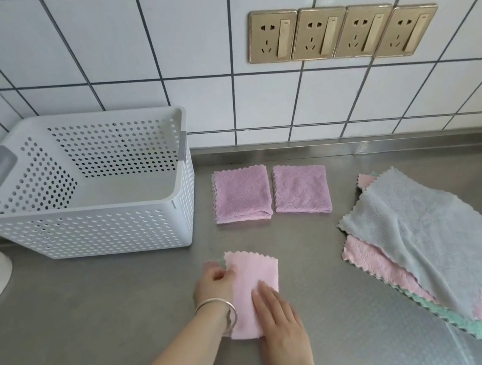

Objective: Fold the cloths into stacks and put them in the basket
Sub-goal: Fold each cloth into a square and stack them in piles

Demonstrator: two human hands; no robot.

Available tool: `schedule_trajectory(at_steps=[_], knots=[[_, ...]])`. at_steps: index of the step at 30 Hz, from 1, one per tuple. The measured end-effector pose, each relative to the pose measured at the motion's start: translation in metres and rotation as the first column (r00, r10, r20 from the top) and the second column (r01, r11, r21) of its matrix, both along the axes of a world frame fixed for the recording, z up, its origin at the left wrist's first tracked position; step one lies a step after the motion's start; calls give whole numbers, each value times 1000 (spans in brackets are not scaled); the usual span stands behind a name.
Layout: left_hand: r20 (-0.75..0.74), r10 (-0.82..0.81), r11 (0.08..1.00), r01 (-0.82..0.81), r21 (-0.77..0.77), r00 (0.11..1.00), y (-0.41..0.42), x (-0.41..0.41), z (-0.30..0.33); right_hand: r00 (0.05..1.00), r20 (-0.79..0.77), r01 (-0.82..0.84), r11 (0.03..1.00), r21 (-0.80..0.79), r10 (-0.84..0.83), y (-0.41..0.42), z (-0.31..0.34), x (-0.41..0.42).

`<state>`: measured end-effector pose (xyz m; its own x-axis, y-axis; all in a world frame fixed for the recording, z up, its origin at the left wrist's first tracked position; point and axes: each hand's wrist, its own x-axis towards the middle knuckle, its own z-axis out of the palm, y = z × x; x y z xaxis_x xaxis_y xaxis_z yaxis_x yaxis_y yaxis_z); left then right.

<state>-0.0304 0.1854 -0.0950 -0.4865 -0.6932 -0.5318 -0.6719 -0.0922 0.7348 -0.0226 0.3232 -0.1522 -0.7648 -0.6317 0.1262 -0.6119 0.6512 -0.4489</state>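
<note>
Standing empty at far left on the steel counter (pixel 96 313), the white perforated basket (pixel 116 232) awaits cloths. Unfolded pile (pixel 424 248) at right, grey over pink and green, remains to do. Two folded purple squares (pixel 241 196) lie beside the basket, not yet stacked. Near centre, pink cloth (pixel 254 277), half-folded, zigzag-edged: left hand (pixel 214 283) pinches its far left corner, right hand (pixel 276 314) presses flat, fingers together.

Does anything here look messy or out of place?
Only the unfolded pile of cloths on the right: it lies fanned and askew. The two folded purple cloths sit neatly, and the basket stands upright, empty.
</note>
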Motion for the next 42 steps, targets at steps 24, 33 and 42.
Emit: schedule_trajectory(at_steps=[24,33,42], knots=[[147,-15,963,54,-265,989,-49,31,-43,989,54,-143,973,180,135,-5,-15,-18],[421,-11,915,179,-362,907,-22,52,-53,890,323,199,911,360,-322,-30,15,-62],[30,59,981,-52,-185,998,-16,-3,-19,725,631,355,935,6,-278,-24,33,-89]])
